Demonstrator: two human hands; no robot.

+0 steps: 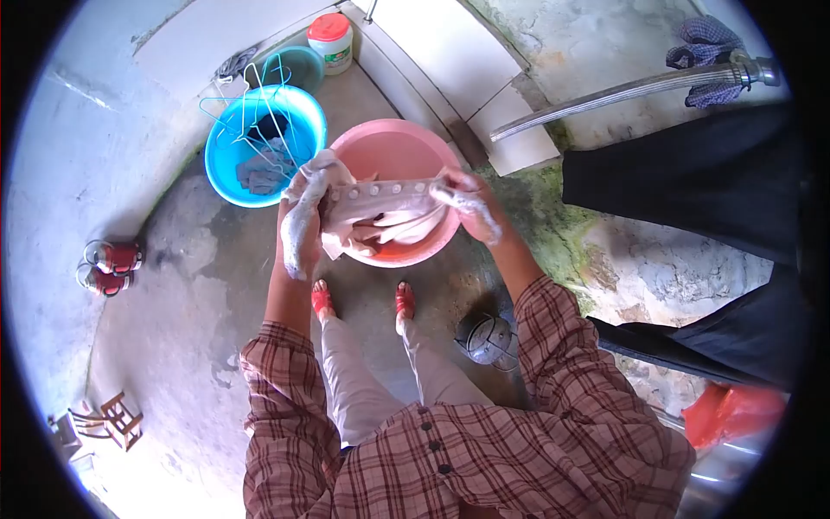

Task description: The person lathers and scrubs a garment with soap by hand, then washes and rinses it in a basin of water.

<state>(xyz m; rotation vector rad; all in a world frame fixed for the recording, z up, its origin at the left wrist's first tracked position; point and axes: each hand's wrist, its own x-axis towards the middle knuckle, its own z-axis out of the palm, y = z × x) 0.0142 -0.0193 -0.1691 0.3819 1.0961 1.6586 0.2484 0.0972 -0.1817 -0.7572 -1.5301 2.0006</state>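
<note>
A pale pink garment (380, 208) with a row of light buttons is stretched between my two hands over a pink basin (380, 143). My left hand (301, 216) grips its bunched left end, with white suds over the back of the hand. At the other end of the buttoned strip, my right hand (469, 203) is closed on the cloth, also streaked with suds. Folds of the garment hang down into the basin and hide part of its inside.
Left of the pink basin stands a blue basin (223, 160) holding dark and grey clothes and wire hangers (251, 112). Behind are a green basin (303, 65) and a red-lidded tub (333, 48). Dark trousers (683, 173) hang at right; a black bucket-like object (487, 337) sits near my feet.
</note>
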